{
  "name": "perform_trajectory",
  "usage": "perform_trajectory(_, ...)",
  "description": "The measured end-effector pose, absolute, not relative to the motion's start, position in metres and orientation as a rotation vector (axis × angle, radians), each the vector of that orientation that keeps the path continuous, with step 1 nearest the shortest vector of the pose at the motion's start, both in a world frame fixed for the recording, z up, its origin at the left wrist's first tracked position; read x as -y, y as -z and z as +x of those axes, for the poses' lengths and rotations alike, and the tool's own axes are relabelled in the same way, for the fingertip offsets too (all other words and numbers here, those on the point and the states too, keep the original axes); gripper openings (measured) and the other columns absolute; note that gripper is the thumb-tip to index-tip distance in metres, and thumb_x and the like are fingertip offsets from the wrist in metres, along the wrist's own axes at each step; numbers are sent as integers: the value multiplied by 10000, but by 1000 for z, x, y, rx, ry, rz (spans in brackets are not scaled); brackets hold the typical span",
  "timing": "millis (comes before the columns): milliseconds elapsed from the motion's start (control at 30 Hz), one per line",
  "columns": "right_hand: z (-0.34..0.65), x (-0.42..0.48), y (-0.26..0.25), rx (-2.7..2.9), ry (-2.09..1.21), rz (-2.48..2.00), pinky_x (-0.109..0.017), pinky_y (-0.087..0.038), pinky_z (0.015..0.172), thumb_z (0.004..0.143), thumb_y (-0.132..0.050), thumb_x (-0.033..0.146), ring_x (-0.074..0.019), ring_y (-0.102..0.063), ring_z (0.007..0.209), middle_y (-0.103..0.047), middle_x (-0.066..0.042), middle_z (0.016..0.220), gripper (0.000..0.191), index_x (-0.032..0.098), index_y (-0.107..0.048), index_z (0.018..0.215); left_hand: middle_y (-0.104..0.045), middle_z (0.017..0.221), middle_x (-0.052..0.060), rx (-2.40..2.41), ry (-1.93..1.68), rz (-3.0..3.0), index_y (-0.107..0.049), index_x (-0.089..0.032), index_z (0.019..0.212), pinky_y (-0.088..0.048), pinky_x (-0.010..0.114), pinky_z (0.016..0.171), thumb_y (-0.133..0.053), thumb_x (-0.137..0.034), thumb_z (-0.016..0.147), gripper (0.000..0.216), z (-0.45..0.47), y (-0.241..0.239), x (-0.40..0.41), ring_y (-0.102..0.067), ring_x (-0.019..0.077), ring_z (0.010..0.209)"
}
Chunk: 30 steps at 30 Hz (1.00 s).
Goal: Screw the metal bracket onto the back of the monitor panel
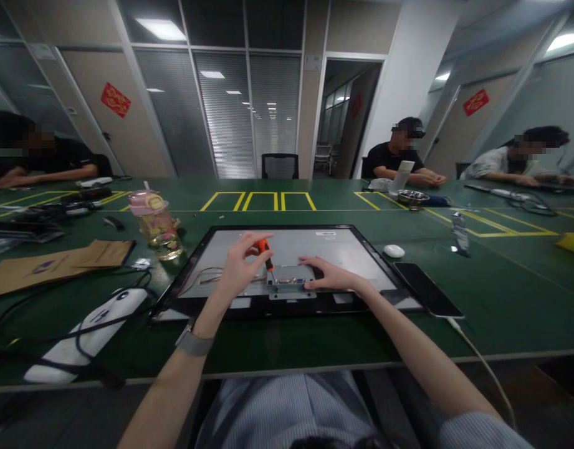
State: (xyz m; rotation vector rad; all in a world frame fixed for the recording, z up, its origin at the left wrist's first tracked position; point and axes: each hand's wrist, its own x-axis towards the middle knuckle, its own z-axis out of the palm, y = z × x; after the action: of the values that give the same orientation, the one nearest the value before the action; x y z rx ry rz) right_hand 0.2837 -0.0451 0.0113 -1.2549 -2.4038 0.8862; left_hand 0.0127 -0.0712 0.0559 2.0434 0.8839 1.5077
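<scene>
A flat monitor panel (343,240) lies back-up on the green table (315,337) in front of me. My left hand (237,265) is closed round an orange-handled screwdriver (265,251), whose tip stands on a small metal plate (291,277) near the panel's front edge. My right hand (326,275) lies flat on the panel, fingers stretched out and pressing on that plate's right side. Thin wires (205,277) run across the panel's left part.
A pink-lidded bottle (156,224) and brown paper bags (57,262) lie to the left, with black cables and a white device (88,333). A phone (427,288) on a cable and a white earbud case (394,251) sit right. Three other people sit at the far side.
</scene>
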Motion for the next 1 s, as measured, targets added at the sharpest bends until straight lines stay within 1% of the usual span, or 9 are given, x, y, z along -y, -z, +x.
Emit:
perform_trajectory(100, 284, 45, -11, 2398, -895, -1270, -489, -169, 1201, 710, -645, 674, -294, -238, 1452, -324, -56, 1554, 800, 269, -464, 1375, -550, 996, 46, -860, -1513, 2079, -682, -239, 1102, -558, 275, 784, -658, -284, 827, 279, 12, -57, 73, -587, 144, 890)
perform_trajectory(233, 283, 46, -14, 2403, -893, -1268, -474, -199, 1197, 720, -647, 656, -284, -288, 1434, -333, -57, 1549, 786, 271, -457, 1379, -534, 1199, 93, -648, -1371, 1954, -580, -249, 1283, -558, 332, 849, -531, -269, 901, 385, 9, -59, 73, -628, 172, 971)
perform_trajectory(333, 283, 47, -15, 2408, -897, -1268, -461, -201, 1197, 726, -645, 647, -275, -286, 1435, -325, -73, 1552, 796, 245, -449, 1384, -595, 1103, 77, -679, -1365, 1913, -580, -229, 1283, -562, 330, 832, -569, -257, 880, 404, 10, -57, 70, -637, 162, 911)
perform_trajectory(467, 283, 47, -14, 2402, -909, -1262, -467, -194, 1198, 731, -644, 642, -272, -259, 1447, -319, -71, 1555, 787, 250, -445, 1384, -551, 957, 31, -795, -1474, 2020, -681, -231, 1118, -556, 280, 794, -696, -257, 793, 327, 12, -57, 71, -589, 131, 847)
perform_trajectory(667, 284, 46, -12, 2415, -880, -1268, -466, -184, 1201, 730, -645, 644, -286, -253, 1448, -323, -71, 1554, 794, 242, -449, 1386, -543, 1215, 104, -648, -1329, 1954, -572, -240, 1287, -563, 329, 840, -515, -264, 913, 380, 9, -61, 75, -635, 182, 991)
perform_trajectory(767, 284, 46, -13, 2415, -882, -1280, -474, -172, 1202, 732, -644, 641, -294, -235, 1454, -317, -64, 1558, 789, 245, -448, 1386, -599, 1138, 94, -718, -1351, 1932, -540, -223, 1318, -575, 313, 810, -524, -261, 912, 407, 10, -58, 73, -659, 165, 919)
perform_trajectory(900, 283, 46, -13, 2404, -896, -1257, -474, -209, 1189, 727, -651, 637, -296, -291, 1429, -328, -95, 1549, 802, 219, -453, 1382, -580, 963, 32, -890, -1504, 2079, -654, -236, 1153, -571, 233, 721, -650, -272, 838, 318, 14, -55, 72, -609, 118, 817)
perform_trajectory(933, 283, 45, -13, 2404, -896, -1251, -475, -214, 1187, 726, -651, 637, -296, -300, 1425, -331, -100, 1546, 802, 216, -455, 1380, -563, 958, 28, -889, -1511, 2103, -665, -240, 1133, -571, 231, 726, -663, -271, 827, 308, 14, -55, 72, -596, 114, 816)
perform_trajectory(1000, 283, 45, -12, 2406, -892, -1245, -473, -207, 1190, 730, -648, 640, -292, -303, 1424, -332, -102, 1546, 800, 217, -454, 1381, -540, 1023, 42, -816, -1466, 2094, -631, -257, 1199, -577, 260, 774, -632, -268, 849, 350, 14, -55, 74, -595, 123, 865)
